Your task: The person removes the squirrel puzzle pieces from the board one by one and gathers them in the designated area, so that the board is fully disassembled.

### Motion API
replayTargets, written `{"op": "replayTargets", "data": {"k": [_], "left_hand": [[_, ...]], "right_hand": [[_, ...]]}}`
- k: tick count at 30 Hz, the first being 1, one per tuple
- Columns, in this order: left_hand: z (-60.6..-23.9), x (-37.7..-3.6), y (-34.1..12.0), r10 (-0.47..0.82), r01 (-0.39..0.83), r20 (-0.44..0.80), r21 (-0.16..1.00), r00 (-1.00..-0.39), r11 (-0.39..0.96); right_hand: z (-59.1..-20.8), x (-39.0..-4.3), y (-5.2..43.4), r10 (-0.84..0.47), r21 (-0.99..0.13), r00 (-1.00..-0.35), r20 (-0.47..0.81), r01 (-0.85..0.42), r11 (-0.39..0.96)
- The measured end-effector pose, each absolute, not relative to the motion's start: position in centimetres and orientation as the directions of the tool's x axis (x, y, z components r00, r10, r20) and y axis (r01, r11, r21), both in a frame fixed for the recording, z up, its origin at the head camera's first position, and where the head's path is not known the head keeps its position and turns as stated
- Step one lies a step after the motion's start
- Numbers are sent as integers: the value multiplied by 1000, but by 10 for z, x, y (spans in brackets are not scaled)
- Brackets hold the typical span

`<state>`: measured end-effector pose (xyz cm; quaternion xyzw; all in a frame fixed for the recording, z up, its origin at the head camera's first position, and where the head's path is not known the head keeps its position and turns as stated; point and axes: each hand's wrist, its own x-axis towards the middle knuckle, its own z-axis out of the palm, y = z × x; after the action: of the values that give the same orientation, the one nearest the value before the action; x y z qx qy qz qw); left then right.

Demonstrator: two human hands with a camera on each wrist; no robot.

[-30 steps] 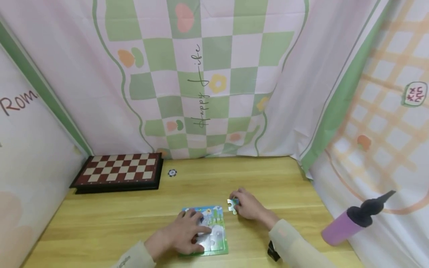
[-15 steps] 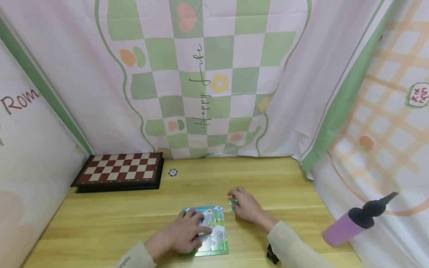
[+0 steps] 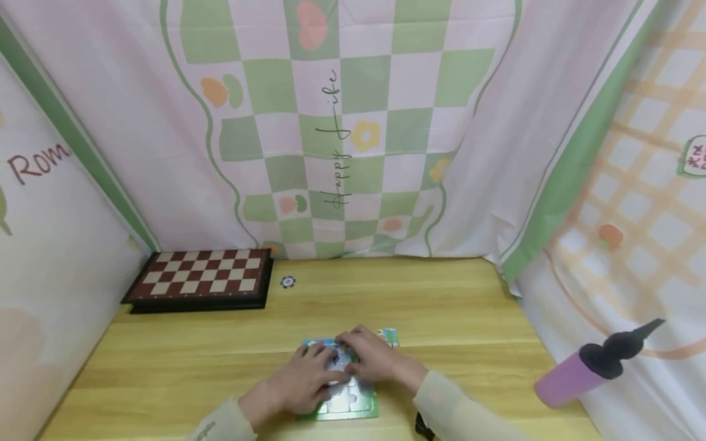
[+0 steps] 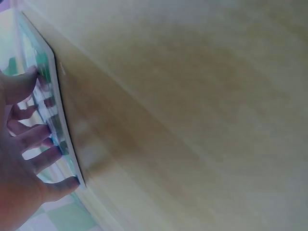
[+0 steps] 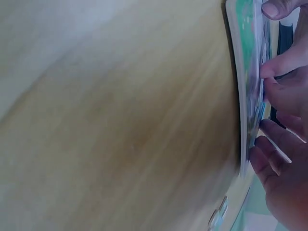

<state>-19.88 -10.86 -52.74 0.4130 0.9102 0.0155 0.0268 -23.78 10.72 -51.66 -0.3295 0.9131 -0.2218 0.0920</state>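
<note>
A jigsaw puzzle (image 3: 361, 405) in a flat tray with a green border lies near the front of the table. My left hand (image 3: 302, 376) rests on its left part, fingers spread; in the left wrist view, the fingertips (image 4: 71, 183) reach its edge. My right hand (image 3: 376, 358) is over the upper right part, fingers bent and touching the surface, as the right wrist view shows for the puzzle (image 5: 246, 43). No loose piece shows in either hand. A puzzle piece (image 3: 390, 336) lies on the table just right of the puzzle, behind the right hand. Both hands cover much of the picture.
A folding chessboard (image 3: 204, 274) stands at the back left, with a small dark-and-white round token (image 3: 288, 282) beside it. A purple pump bottle with black top (image 3: 573, 376) is at the right edge. Patterned curtains (image 3: 364, 135) hang round the wooden table (image 3: 458, 306).
My right hand has let go of the puzzle piece, leaving it on the table, and moved left onto the puzzle. The left hand stays on the puzzle.
</note>
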Motion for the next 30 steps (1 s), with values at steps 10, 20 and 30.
{"op": "replayTargets", "data": {"k": [10, 20, 30], "left_hand": [[-532, -201, -114, 767, 766, 35, 97, -641, 636], [-525, -203, -126, 742, 735, -4, 129, -670, 665], [-524, -202, -129, 737, 723, -59, 157, -673, 673]], "right_hand": [[-519, -239, 105, -662, -407, -749, 29, -613, 677], [-518, -239, 99, -669, -406, -741, 60, -630, 662], [-520, -235, 92, -619, -408, -786, -13, -561, 720]]}}
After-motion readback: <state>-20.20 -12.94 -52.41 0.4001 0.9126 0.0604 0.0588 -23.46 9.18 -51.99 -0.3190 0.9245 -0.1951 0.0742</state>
